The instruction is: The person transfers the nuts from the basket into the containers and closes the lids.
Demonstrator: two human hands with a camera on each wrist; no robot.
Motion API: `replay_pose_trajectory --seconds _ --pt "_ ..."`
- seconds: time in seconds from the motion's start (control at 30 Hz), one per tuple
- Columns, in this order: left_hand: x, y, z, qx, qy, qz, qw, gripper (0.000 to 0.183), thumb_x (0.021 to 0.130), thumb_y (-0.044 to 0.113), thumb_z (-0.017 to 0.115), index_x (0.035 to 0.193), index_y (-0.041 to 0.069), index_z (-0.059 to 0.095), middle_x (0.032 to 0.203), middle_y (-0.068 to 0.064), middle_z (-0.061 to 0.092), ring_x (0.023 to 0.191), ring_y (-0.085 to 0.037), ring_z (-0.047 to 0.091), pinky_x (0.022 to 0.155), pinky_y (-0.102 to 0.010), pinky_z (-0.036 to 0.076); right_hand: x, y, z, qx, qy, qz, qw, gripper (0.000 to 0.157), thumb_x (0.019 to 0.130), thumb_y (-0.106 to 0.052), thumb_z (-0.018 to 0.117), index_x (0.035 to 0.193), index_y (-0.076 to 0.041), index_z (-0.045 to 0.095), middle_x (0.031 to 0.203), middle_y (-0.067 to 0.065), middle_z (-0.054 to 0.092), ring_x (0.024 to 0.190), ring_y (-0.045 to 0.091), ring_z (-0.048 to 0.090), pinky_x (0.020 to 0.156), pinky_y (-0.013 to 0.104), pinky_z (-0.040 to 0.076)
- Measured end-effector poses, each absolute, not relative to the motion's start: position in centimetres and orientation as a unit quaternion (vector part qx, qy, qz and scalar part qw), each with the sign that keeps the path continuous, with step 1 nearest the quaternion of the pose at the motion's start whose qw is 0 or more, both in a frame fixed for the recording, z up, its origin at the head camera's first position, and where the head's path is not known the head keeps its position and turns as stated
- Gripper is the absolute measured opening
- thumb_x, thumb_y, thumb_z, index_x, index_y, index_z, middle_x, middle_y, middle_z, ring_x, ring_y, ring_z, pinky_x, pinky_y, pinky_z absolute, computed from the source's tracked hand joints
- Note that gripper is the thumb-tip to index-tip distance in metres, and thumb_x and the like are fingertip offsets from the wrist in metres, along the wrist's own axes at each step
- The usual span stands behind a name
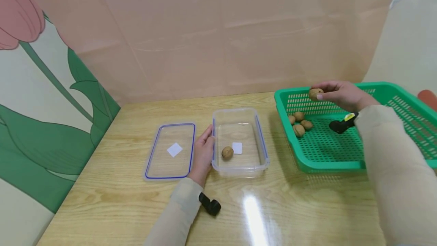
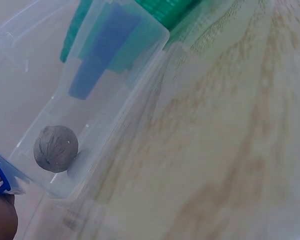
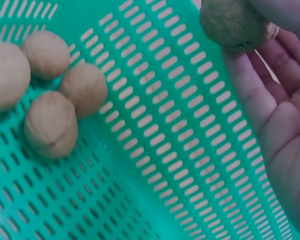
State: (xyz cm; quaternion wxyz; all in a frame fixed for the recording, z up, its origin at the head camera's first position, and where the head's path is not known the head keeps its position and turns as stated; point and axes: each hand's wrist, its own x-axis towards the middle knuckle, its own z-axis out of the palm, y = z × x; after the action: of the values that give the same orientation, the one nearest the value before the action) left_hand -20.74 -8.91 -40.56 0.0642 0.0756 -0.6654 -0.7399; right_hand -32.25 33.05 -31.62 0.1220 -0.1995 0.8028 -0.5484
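Pinching a walnut [image 1: 314, 94] between the thumb and fingers of the right hand [image 1: 345, 96]. Holding it above the left end of a green plastic basket [image 1: 327, 165], near the back rim. Showing that walnut again in the right wrist view, grasped at the fingertips in front of the basket's slotted wall.

Looking lower and a little to the left, counting four loose walnuts [image 1: 299, 130], clustering close together on the basket's slotted floor at its left end.

Resting the left hand [image 1: 202, 155] against the left side of a clear plastic container [image 1: 240, 169], touching with thumb and fingers. Not being able to tell whether gripping that edge or only pressing on it, with just part of the hand entering the left wrist view.

Looking inside the container, finding a single walnut [image 1: 227, 153] toward the near left, just beside a white square label [image 1: 237, 148].

Moving farther left, past the left hand, coming to a flat clear lid [image 1: 170, 168] with a blue seal and a white label turned like a diamond. Placing container, lid and basket on a wood-grain table [image 1: 112, 208], before a pinkish-beige backdrop [image 1: 222, 41].
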Motion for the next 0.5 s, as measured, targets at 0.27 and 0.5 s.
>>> replay_pose_trajectory --seconds 0.27,0.5 --pt "-20.7 -8.9 -40.9 0.074 -0.668 -0.737 0.066 0.044 0.090 0.007 0.047 0.134 0.014 0.049 0.141 0.000 0.044 0.131 -0.016 0.038 0.106 -0.028 0.036 -32.3 32.2 -31.3 -0.228 0.752 -0.604 0.133 0.038 0.093 0.002 0.046 0.125 -0.014 0.058 0.108 -0.011 0.065 0.099 0.004 0.058 0.084 0.013 0.045" --pt "-20.7 -8.9 -40.9 0.074 -0.672 -0.734 0.069 0.045 0.090 0.008 0.046 0.134 0.013 0.048 0.141 0.002 0.045 0.131 -0.014 0.038 0.106 -0.027 0.036 -32.3 30.2 -30.6 -0.261 0.702 -0.645 0.152 0.036 0.093 0.004 0.045 0.123 -0.009 0.059 0.110 -0.005 0.065 0.098 0.008 0.060 0.085 0.016 0.048"
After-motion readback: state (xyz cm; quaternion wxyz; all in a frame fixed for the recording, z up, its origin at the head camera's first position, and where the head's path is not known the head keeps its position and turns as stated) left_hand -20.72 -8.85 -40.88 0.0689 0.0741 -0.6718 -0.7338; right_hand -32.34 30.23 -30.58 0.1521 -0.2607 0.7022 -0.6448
